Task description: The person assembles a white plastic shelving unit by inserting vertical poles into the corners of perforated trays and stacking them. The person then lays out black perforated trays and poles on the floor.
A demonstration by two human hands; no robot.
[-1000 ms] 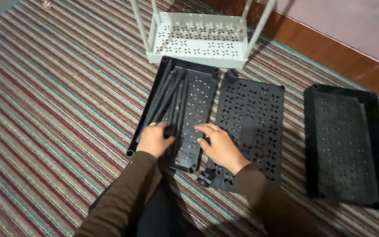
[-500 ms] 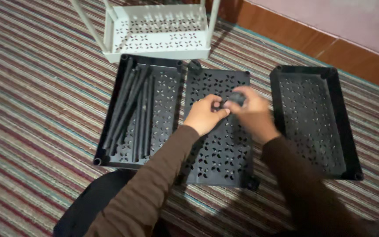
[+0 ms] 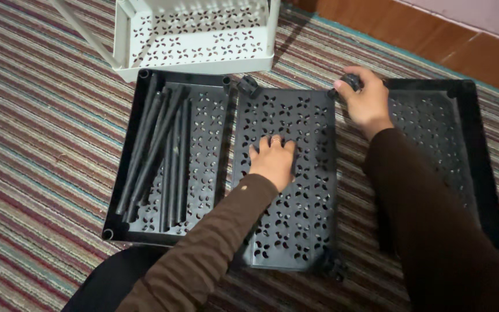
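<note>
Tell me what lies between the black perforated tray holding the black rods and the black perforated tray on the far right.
In the head view, a flat black perforated panel lies between them, with the left hand pressed on it.

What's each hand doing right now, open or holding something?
Left hand: open, flat on the middle black perforated tray.
Right hand: fingers closed around a small black caster wheel at that tray's far right corner.

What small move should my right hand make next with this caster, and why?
Probably press the black caster down into the far right corner of the middle black shelf panel. The right hand holds it right at that corner, the left hand lies flat on the panel, and another caster already sits at the far left corner.
</note>
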